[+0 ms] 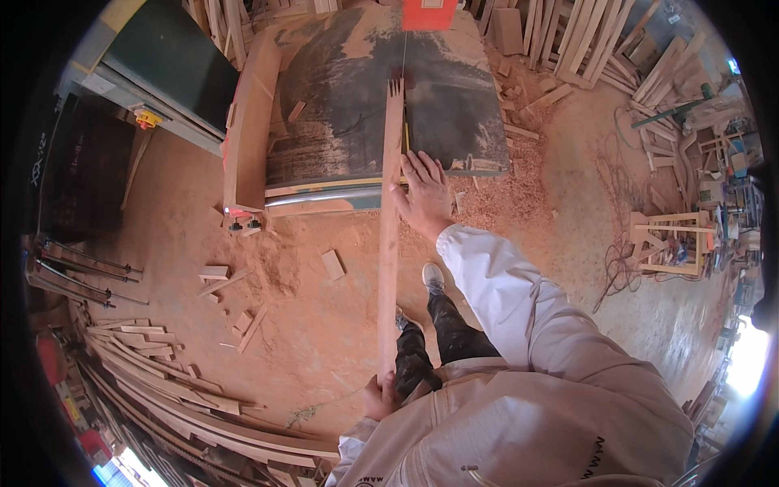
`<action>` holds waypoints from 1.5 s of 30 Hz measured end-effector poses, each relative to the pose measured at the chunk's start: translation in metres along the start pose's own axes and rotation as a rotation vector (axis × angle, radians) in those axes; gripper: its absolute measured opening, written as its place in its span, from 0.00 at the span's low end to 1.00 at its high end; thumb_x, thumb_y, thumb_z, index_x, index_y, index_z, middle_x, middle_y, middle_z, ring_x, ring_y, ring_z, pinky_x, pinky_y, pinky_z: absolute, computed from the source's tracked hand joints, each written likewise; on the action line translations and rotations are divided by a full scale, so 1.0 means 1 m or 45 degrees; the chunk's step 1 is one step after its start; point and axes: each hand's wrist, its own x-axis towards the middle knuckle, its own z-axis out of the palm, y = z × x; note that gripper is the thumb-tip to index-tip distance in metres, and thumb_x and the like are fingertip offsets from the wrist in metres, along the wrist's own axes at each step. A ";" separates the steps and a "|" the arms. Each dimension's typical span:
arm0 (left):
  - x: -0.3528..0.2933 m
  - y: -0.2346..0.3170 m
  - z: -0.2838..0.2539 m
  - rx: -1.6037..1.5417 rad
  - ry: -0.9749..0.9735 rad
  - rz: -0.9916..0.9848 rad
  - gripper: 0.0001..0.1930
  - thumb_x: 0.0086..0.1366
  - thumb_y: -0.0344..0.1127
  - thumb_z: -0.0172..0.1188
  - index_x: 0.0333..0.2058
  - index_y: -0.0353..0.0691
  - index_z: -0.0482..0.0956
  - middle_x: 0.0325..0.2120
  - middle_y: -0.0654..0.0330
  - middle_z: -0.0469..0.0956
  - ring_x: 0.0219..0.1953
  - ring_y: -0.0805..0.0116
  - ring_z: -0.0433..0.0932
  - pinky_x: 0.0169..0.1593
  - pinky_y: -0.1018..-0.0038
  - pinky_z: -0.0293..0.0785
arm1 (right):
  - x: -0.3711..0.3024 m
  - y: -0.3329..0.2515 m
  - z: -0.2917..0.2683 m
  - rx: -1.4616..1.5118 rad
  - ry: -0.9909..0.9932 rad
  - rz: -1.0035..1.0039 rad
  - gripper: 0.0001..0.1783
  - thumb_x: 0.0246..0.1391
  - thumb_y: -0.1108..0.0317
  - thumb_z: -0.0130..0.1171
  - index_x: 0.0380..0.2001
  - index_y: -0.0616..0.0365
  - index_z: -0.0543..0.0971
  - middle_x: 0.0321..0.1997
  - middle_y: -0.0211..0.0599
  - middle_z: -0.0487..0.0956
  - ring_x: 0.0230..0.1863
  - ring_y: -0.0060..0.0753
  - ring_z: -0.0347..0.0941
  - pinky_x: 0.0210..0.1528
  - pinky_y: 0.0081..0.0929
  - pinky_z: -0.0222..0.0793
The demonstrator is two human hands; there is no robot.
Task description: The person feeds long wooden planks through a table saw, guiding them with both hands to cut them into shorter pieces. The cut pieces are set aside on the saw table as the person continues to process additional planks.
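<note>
Down the centre of the frame lies one long wooden strip, its long axis running nearly upright, with its upper part on the dark machine table and its lower part extending past the table edge. The upper end is slotted into several narrow prongs; their exact number is too small to certify. Two hands attend it. The right hand is the nearer to the slotted end: the strip lies immediately to its left, fingers extended and slightly spread, thumb at the strip's right edge. The left hand, lower centre, is closed around the strip's lower end.

Directly above the prongs, one thin upright line, apparently a blade, descends from one red guard. The governing relation is the strip's alignment with that line.

Further out: one upright board along the table's left side; one yellow-and-red switch, upper left; two shoes, centre; one wooden stand, right. Offcuts on the floor and stacked timber, lower left, overlap too much to count.
</note>
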 end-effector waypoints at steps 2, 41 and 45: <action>0.000 0.007 -0.006 -0.005 -0.032 0.001 0.31 0.74 0.61 0.60 0.32 0.31 0.79 0.14 0.61 0.76 0.17 0.72 0.76 0.22 0.69 0.68 | -0.002 -0.001 0.002 -0.011 -0.007 0.018 0.36 0.68 0.48 0.53 0.71 0.60 0.72 0.75 0.43 0.71 0.79 0.50 0.57 0.82 0.53 0.45; 0.014 -0.004 -0.014 -0.060 -0.062 -0.019 0.28 0.76 0.58 0.59 0.28 0.37 0.71 0.12 0.63 0.71 0.12 0.73 0.70 0.15 0.72 0.64 | 0.002 -0.013 -0.001 -0.054 -0.041 0.089 0.36 0.69 0.47 0.51 0.72 0.58 0.70 0.77 0.40 0.69 0.79 0.47 0.56 0.82 0.52 0.43; 0.015 0.002 -0.012 -0.058 -0.066 -0.012 0.28 0.76 0.58 0.59 0.28 0.37 0.71 0.12 0.63 0.71 0.12 0.73 0.71 0.15 0.72 0.64 | 0.003 -0.012 0.001 -0.059 -0.017 0.087 0.36 0.69 0.47 0.52 0.71 0.58 0.71 0.76 0.40 0.69 0.79 0.47 0.57 0.82 0.53 0.44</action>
